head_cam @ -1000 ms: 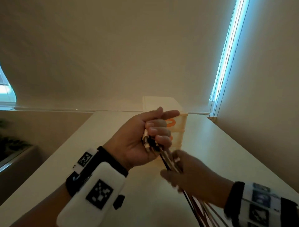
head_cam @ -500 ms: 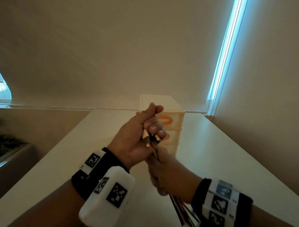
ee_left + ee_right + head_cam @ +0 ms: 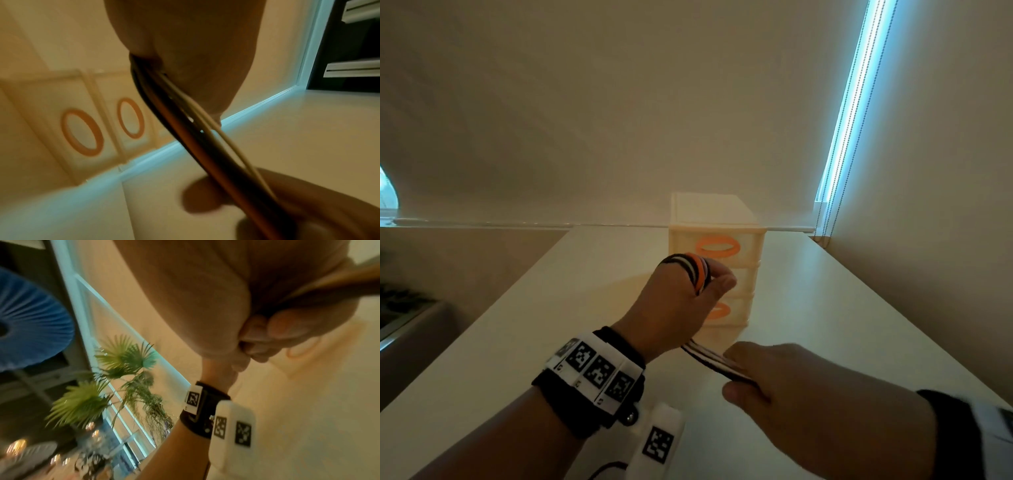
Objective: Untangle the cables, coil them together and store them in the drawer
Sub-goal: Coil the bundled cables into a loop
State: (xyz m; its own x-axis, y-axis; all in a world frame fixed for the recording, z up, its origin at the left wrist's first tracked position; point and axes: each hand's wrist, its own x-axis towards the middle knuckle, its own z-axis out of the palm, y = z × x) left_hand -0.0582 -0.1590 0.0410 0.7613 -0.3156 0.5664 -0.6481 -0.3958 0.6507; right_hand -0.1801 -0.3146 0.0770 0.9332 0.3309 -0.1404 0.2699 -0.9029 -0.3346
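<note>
Since a second ago the left hand [image 3: 681,301] has turned over so its back faces the head camera, and the cables [image 3: 697,274] that it gripped by their plugs now loop over its fingers [image 3: 719,281], while the right hand [image 3: 784,377] has slid down and away along the bundle. From the head view, black, white and orange strands wrap across the top of the left hand, which is held above the desk [image 3: 842,325] in front of the small drawer unit [image 3: 714,219]; the left fingers are curled and the thumb presses the strands against them. From under that hand the bundle runs taut down to the right hand, whose fingers close around it just above the desk. Behind them the drawer unit stands at the far edge of the desk with its orange oval handles [image 3: 717,246] facing the person, all drawers pushed in. The left wrist view shows the cables [image 3: 185,123] coming out of the left hand's grip as a tight fan of dark, orange and pale strands, running down to the blurred right hand [image 3: 298,207], with two drawer fronts [image 3: 82,133] off to the side. The right wrist view shows the left hand [image 3: 257,340] as a fist with its fingers tucked in, the wrist band [image 3: 205,410] below it and a potted palm [image 3: 115,378] beyond the desk; the cables themselves are blurred there.
</note>
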